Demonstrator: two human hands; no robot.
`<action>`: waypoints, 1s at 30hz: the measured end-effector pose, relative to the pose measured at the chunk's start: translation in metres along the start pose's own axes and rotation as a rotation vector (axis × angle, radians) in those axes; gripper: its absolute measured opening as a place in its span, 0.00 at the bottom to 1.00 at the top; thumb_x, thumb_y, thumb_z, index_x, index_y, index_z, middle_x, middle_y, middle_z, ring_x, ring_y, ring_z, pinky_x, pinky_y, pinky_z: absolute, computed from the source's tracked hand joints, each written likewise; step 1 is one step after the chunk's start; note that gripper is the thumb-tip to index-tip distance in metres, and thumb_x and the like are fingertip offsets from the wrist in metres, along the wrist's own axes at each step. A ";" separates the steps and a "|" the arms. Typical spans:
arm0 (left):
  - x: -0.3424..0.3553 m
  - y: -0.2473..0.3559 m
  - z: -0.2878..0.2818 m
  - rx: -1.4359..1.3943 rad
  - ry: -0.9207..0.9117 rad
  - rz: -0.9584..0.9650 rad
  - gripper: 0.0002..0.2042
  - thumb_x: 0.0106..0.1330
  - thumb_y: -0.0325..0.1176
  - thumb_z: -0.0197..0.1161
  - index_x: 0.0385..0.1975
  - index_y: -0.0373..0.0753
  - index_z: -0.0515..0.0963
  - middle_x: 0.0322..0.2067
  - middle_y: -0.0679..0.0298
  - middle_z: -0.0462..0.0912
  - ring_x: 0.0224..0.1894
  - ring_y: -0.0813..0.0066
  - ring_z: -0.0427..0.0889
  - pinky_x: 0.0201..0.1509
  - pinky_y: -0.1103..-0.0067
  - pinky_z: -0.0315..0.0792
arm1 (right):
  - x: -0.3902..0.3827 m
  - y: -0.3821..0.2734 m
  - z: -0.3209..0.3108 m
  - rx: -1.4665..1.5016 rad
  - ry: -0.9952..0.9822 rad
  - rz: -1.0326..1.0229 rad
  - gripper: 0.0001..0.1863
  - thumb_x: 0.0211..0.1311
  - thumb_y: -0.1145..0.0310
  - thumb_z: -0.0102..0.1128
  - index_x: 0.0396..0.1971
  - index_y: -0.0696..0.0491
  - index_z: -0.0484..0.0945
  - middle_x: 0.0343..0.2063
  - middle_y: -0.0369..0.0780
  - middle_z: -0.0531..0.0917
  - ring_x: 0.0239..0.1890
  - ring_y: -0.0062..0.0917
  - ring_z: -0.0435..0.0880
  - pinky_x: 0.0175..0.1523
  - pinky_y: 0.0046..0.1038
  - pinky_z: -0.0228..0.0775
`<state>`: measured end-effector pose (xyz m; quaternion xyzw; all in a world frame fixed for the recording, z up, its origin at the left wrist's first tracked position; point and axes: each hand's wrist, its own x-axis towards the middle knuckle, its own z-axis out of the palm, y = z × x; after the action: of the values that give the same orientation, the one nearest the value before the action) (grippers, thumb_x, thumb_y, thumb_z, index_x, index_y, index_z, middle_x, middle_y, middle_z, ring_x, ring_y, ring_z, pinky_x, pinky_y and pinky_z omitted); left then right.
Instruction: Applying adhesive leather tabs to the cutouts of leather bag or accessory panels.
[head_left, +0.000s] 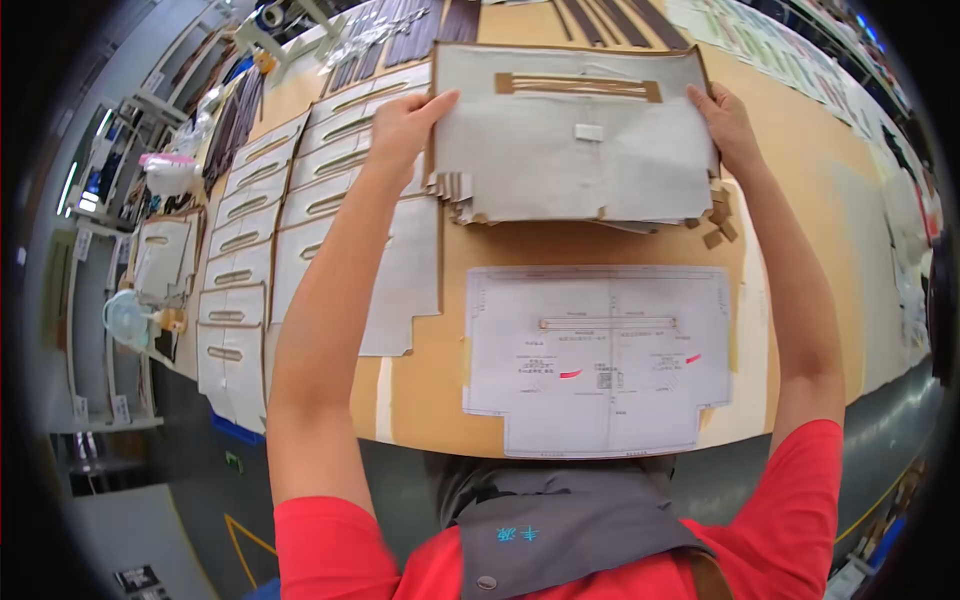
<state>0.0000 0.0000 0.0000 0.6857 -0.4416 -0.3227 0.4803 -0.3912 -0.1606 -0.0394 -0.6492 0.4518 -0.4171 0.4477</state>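
My left hand (410,128) has the left edge of a pale grey panel (510,160) with brown borders, thumb on top. My right hand (728,125) closes on the panel's right edge. A brown strip (578,87) with a narrow slot runs across the panel's upper part, and a small white tag (589,132) lies below it. Several layers with stepped brown corners show under the panel's near edge; I cannot tell how many of them the hands hold. Closer to me, a white printed pattern sheet (560,415) with notched near corners lies flat.
Overlapping slotted panels (240,245) lie in rows at the left. Small brown squares (714,238) sit beside the stack's right corner. Dark strips (410,35) and green-striped sheets (770,50) lie farther back. A light blue fan (125,318) stands at the far left.
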 end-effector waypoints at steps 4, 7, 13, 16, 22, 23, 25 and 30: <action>0.037 -0.028 0.023 -0.079 0.016 -0.005 0.16 0.63 0.41 0.71 0.40 0.32 0.85 0.32 0.67 0.86 0.34 0.85 0.78 0.41 0.86 0.71 | 0.041 0.021 0.003 -0.146 0.005 -0.018 0.16 0.69 0.59 0.61 0.41 0.59 0.78 0.28 0.37 0.82 0.30 0.19 0.77 0.38 0.25 0.71; 0.025 -0.070 0.000 -0.048 0.143 0.107 0.16 0.60 0.43 0.73 0.36 0.33 0.87 0.27 0.70 0.85 0.28 0.86 0.75 0.34 0.83 0.70 | 0.028 0.047 0.020 -0.514 0.140 -0.157 0.16 0.68 0.61 0.60 0.44 0.61 0.78 0.31 0.42 0.83 0.34 0.30 0.80 0.43 0.31 0.72; -0.095 -0.079 -0.038 -0.039 0.172 -0.045 0.16 0.65 0.39 0.69 0.42 0.31 0.84 0.33 0.72 0.83 0.36 0.88 0.74 0.40 0.87 0.68 | -0.026 -0.037 0.120 -0.574 0.066 -0.721 0.17 0.63 0.62 0.64 0.48 0.56 0.80 0.40 0.43 0.85 0.51 0.39 0.78 0.58 0.37 0.66; -0.151 -0.082 -0.038 -0.144 0.181 -0.124 0.14 0.66 0.38 0.68 0.41 0.32 0.84 0.32 0.73 0.82 0.34 0.90 0.72 0.38 0.88 0.66 | -0.072 -0.072 0.212 -0.622 -0.294 -0.797 0.13 0.60 0.65 0.66 0.43 0.52 0.81 0.39 0.37 0.85 0.50 0.35 0.78 0.54 0.37 0.66; -0.253 -0.072 -0.036 -0.222 0.167 -0.124 0.08 0.64 0.32 0.70 0.38 0.36 0.86 0.22 0.77 0.74 0.23 0.92 0.62 0.26 0.87 0.58 | -0.076 -0.067 0.323 -0.931 -0.479 -0.821 0.11 0.55 0.62 0.69 0.34 0.51 0.79 0.35 0.35 0.85 0.47 0.32 0.76 0.53 0.35 0.60; -0.268 -0.075 -0.039 -0.149 0.176 -0.075 0.07 0.64 0.31 0.70 0.38 0.37 0.86 0.22 0.77 0.72 0.22 0.91 0.61 0.26 0.87 0.57 | -0.077 -0.060 0.329 -0.936 -0.499 -0.822 0.11 0.55 0.62 0.69 0.34 0.51 0.79 0.35 0.35 0.85 0.47 0.32 0.76 0.53 0.35 0.60; -0.290 -0.085 -0.043 -0.175 0.174 -0.064 0.06 0.63 0.30 0.70 0.38 0.38 0.86 0.24 0.75 0.73 0.22 0.91 0.60 0.25 0.86 0.56 | -0.069 -0.056 0.341 -1.024 -0.509 -0.748 0.15 0.53 0.60 0.71 0.35 0.52 0.80 0.35 0.36 0.85 0.49 0.33 0.76 0.54 0.37 0.59; -0.324 -0.094 -0.046 -0.225 0.262 -0.160 0.06 0.65 0.30 0.69 0.39 0.38 0.86 0.24 0.76 0.72 0.22 0.91 0.60 0.25 0.86 0.55 | -0.066 -0.054 0.354 -1.067 -0.557 -0.717 0.17 0.51 0.59 0.72 0.37 0.52 0.81 0.37 0.36 0.85 0.51 0.35 0.75 0.56 0.40 0.58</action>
<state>-0.0621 0.3279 -0.0674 0.6969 -0.2804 -0.3151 0.5800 -0.0610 -0.0146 -0.0856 -0.9721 0.2213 -0.0783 0.0016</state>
